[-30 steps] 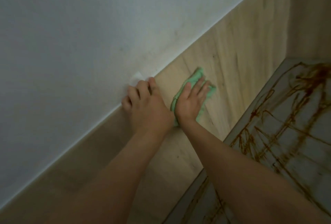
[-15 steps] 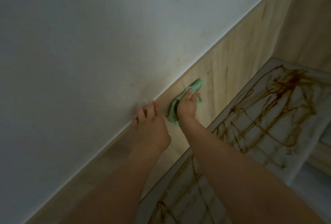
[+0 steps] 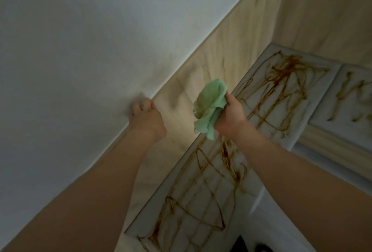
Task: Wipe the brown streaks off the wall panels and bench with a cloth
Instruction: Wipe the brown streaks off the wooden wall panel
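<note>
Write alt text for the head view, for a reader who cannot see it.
A person's right hand grips a green cloth near a grey bench covered in brown streaks. The left hand, fingers curled, rests where the white wall meets the wood panel.

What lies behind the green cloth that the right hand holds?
Behind the green cloth, gripped by the right hand, are the wooden wall panel and the edge of the streaked bench. The cloth hides the fingers and the patch right behind it.
</note>
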`<action>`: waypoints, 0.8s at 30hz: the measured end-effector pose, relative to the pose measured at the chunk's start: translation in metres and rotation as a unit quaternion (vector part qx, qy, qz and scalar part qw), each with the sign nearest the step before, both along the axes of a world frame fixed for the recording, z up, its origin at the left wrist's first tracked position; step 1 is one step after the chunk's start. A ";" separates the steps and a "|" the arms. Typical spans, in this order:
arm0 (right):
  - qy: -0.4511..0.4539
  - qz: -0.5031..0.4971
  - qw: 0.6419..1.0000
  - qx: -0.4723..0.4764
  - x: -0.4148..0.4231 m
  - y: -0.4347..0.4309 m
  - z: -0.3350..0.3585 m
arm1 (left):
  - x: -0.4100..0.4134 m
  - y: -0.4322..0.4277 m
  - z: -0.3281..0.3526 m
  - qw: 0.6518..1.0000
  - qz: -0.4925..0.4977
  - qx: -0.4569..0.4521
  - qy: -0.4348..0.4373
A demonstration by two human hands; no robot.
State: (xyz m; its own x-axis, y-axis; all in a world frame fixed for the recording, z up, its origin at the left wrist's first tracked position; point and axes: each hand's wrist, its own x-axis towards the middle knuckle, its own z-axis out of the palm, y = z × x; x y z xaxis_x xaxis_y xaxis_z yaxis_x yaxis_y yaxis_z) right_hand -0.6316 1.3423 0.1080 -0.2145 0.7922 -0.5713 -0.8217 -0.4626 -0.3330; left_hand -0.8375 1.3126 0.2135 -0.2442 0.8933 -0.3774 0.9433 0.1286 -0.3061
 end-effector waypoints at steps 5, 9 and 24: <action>-0.052 -0.032 0.998 -0.011 0.025 0.014 0.011 | 0.006 0.024 0.034 0.998 -0.035 -0.042 0.023; -0.138 -0.022 0.990 -0.027 0.017 0.039 0.008 | 0.035 0.067 0.063 0.996 -0.083 0.002 0.019; -0.448 -0.101 0.875 0.150 -0.109 0.170 -0.060 | 0.096 0.230 0.001 0.837 -0.510 0.129 0.147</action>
State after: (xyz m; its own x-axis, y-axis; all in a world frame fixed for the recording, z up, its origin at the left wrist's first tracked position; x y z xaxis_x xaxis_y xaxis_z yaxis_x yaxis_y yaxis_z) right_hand -0.7408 1.5123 0.0484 0.3757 0.9055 -0.1974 -0.2229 -0.1185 -0.9676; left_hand -0.7420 1.5430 0.2145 0.6480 0.7356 -0.1974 0.4911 -0.6017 -0.6299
